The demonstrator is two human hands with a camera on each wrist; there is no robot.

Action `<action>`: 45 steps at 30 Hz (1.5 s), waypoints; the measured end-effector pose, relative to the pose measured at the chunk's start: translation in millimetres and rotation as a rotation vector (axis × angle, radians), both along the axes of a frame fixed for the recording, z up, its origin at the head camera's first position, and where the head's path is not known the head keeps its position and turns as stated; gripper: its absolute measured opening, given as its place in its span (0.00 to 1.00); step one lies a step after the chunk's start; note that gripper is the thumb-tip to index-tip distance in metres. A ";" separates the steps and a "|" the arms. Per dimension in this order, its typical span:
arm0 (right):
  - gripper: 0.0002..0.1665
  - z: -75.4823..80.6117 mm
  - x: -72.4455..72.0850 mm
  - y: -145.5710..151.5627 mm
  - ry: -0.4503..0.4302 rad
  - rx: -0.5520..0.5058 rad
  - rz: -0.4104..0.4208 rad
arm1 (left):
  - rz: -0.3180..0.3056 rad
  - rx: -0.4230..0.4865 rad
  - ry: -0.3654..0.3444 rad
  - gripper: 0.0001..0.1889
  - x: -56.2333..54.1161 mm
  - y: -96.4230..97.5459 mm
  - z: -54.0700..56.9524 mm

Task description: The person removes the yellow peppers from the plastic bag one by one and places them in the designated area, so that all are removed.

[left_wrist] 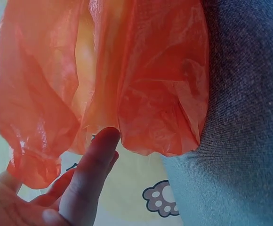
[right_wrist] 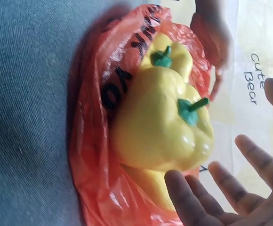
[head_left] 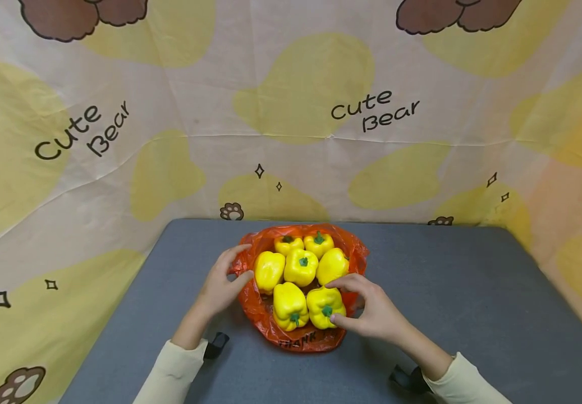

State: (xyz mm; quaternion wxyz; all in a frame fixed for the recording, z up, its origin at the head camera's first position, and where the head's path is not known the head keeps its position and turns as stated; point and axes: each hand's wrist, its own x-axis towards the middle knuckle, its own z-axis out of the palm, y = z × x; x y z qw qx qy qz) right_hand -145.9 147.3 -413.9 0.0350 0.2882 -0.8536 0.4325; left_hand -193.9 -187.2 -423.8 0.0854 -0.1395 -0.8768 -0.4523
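A red plastic bag [head_left: 261,320], its mouth spread wide, holds several yellow bell peppers [head_left: 289,303] with green stems. My left hand [head_left: 220,286] is at the bag's left side, thumb and fingers spread along its rim. In the left wrist view an outstretched finger [left_wrist: 87,176] meets the thin red plastic. My right hand [head_left: 379,311] reaches over the bag's right edge, thumb and fingers apart around the front right pepper [head_left: 318,303]. From the right wrist, fingers [right_wrist: 181,195] extend loosely, one fingertip right at the large pepper [right_wrist: 150,125].
The bag rests on a grey-blue table [head_left: 452,292], whose far edge meets a patterned cloth backdrop [head_left: 291,84] printed "Cute Bear". Black straps [head_left: 216,345] hang at both wrists. Dark lettering [head_left: 298,340] marks the bag's near side.
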 end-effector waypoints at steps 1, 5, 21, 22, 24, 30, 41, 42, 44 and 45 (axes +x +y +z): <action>0.29 -0.9 -0.1 -1.4 0.011 0.012 -0.013 | 0.002 -0.001 -0.001 0.27 -0.1 0.5 0.2; 0.28 -5.0 -1.9 -6.0 0.031 0.042 -0.056 | 0.008 0.011 -0.005 0.26 -1.3 1.9 -0.1; 0.29 -23.0 -8.9 -11.7 -0.037 0.093 -0.063 | 0.015 -0.015 -0.040 0.26 -5.4 8.0 -2.5; 0.30 -23.5 -9.1 -11.9 -0.034 0.094 -0.062 | 0.011 -0.015 -0.040 0.26 -5.6 8.4 -2.5; 0.30 -24.1 -9.5 -12.3 -0.027 0.098 -0.054 | 0.010 -0.013 -0.044 0.26 -5.9 9.1 -2.7; 0.30 -24.4 -10.9 -13.5 -0.027 0.116 -0.035 | 0.021 -0.018 -0.059 0.25 -7.1 10.6 -4.6; 0.29 -25.2 -11.3 -15.5 -0.045 0.123 -0.053 | 0.026 -0.002 -0.091 0.26 -9.8 12.7 -6.2; 0.29 -25.5 -11.5 -15.5 -0.042 0.122 -0.055 | 0.025 -0.002 -0.090 0.26 -10.3 12.9 -6.5; 0.29 -26.3 -12.1 -16.0 -0.036 0.121 -0.058 | 0.030 -0.006 -0.092 0.26 -11.0 13.0 -7.3; 0.29 -26.7 -12.4 -16.2 -0.032 0.120 -0.061 | 0.030 -0.009 -0.088 0.26 -11.2 13.1 -7.5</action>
